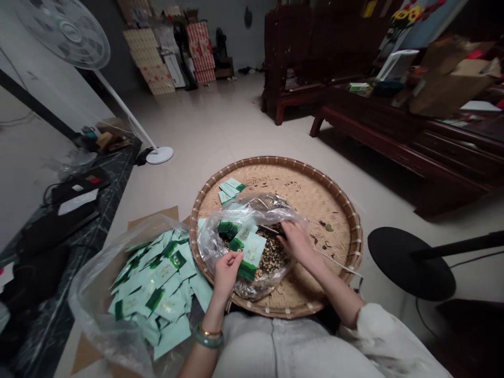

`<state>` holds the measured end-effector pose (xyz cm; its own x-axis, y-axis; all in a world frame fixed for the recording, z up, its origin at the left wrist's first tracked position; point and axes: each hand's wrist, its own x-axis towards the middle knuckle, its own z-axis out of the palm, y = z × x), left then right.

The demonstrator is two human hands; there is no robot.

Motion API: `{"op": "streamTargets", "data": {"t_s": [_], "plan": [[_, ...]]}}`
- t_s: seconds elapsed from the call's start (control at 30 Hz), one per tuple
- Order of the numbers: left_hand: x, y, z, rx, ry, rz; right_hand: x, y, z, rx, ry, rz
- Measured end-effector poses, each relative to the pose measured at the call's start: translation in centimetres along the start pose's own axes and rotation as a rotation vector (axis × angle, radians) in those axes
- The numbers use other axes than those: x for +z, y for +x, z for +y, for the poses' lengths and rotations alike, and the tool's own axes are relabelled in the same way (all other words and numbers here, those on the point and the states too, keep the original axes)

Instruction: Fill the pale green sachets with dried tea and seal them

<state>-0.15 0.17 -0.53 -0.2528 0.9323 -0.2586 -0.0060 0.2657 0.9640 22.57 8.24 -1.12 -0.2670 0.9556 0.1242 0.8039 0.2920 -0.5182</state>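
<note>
The tiled room holds a round woven bamboo tray [275, 164] at centre frame. On it, a clear plastic bag [252, 210] lies open around a dried herb mix [271, 257]. The left hand [227, 274] grips a mint-green sachet [252, 256] in a narrow pinch above the bag. The right hand [298, 242] is down at the mix, fingers drawn together; any hold cannot be confirmed. Work in hand: sachets handled over the mix. Loose sachets [231, 189] lie on the tray's upper left, and a second plastic bag [94, 310] of sachets sits lower left.

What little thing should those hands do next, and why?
Probably the right hand should pinch up some dried bits from the clear plastic bag, because it is right at them, and the left hand holds a pale green packet just beside them.
</note>
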Motion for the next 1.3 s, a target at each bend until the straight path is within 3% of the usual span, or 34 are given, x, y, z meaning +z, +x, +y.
{"op": "streamTargets", "data": {"t_s": [0.1,0.27,0.43,0.5,0.57,0.6,0.67,0.73,0.83,1.0,1.13,1.3], "plan": [[0.5,-0.4,0.2,0.008,0.024,-0.035,0.2,-0.1,-1.3,-0.028,0.091,0.082],[1.4,-1.2,0.6,0.047,0.092,-0.142,0.5,-0.6,-4.3,-0.031,0.426,-0.089],[1.3,-1.3,0.5,0.047,0.068,-0.179,1.3,-0.8,-5.2,0.064,0.603,-0.065],[0.3,-1.0,0.3,0.054,-0.052,-0.07,1.6,-0.6,-5.0,0.135,0.731,-0.119],[-1.1,-0.7,0.2,0.107,-0.321,0.154,1.8,-0.2,-4.7,0.166,0.769,-0.16],[-1.8,-0.5,0.2,0.137,-0.491,0.254,2.0,0.0,-4.7,0.144,0.731,-0.154],[-2.8,-0.3,0.4,0.171,-0.722,0.322,2.6,0.6,-4.7,0.042,0.57,-0.106],[-3.0,-0.3,0.6,0.209,-0.785,0.356,3.5,1.4,-4.9,-0.053,0.389,-0.079],[-2.0,-0.6,0.7,0.222,-0.635,0.32,5.2,2.7,-5.4,-0.077,0.221,-0.096],[-0.4,-0.2,-0.1,0.338,-0.016,0.234,6.1,3.4,-5.8,-0.04,0.18,-0.073],[-0.5,0.7,-0.2,0.511,0.303,0.215,4.5,2.1,-5.7,-0.132,0.349,0.018],[-0.4,1.4,-0.1,0.583,0.415,0.162,1.9,0.3,-5.4,-0.283,0.533,0.211]]}}
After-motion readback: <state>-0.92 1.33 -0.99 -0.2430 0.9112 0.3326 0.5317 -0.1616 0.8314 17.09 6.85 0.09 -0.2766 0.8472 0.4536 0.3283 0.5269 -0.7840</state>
